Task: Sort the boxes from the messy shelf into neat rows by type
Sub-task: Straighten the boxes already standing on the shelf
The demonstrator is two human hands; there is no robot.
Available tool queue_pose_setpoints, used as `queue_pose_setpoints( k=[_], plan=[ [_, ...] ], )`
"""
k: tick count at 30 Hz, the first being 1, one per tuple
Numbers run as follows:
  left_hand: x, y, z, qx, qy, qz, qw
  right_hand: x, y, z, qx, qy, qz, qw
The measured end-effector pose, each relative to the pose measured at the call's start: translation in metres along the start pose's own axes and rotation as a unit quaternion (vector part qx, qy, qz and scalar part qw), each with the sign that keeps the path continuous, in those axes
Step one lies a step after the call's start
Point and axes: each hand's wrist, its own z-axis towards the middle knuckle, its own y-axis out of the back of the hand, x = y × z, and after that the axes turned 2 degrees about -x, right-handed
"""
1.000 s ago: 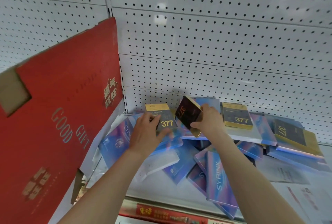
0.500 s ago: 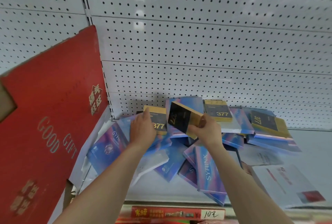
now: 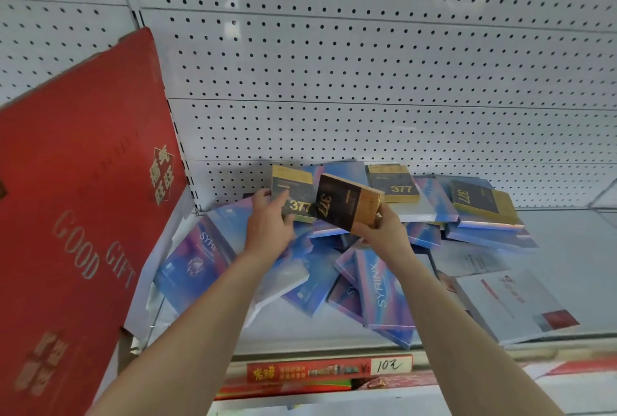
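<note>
Right hand (image 3: 380, 232) is pinching a tilted dark-and-gold box (image 3: 347, 203) by its gold end, long axis pointing far-left toward the matching box (image 3: 293, 193) the left hand (image 3: 270, 225) is gripping (nearly touching).

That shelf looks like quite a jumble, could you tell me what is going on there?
A person is sorting boxes on the shelf. The right hand holds one black and gold box lifted and tilted, while the left hand grips another black and gold box on the heap. Two more sit further right, and the blue boxes lie scattered.
</note>
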Motion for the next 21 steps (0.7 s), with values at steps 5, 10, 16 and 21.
queue_pose_setpoints(
  k=[5,10,16,21],
  plan=[
    [-0.008,0.008,0.001,-0.052,0.087,-0.166,0.981,-0.002,-0.002,0.000,-0.021,0.010,-0.002,1.000],
    [-0.015,0.012,-0.009,-0.089,0.170,-0.368,0.910,-0.005,0.012,-0.005,-0.073,-0.007,0.132,0.989],
    [-0.040,0.011,-0.033,0.014,0.215,-0.535,0.817,-0.024,0.045,-0.033,-0.130,-0.034,0.241,0.961],
    [-0.062,-0.014,-0.065,0.093,0.195,-0.573,0.791,-0.052,0.086,-0.076,-0.195,-0.079,0.261,0.942]
  ],
)
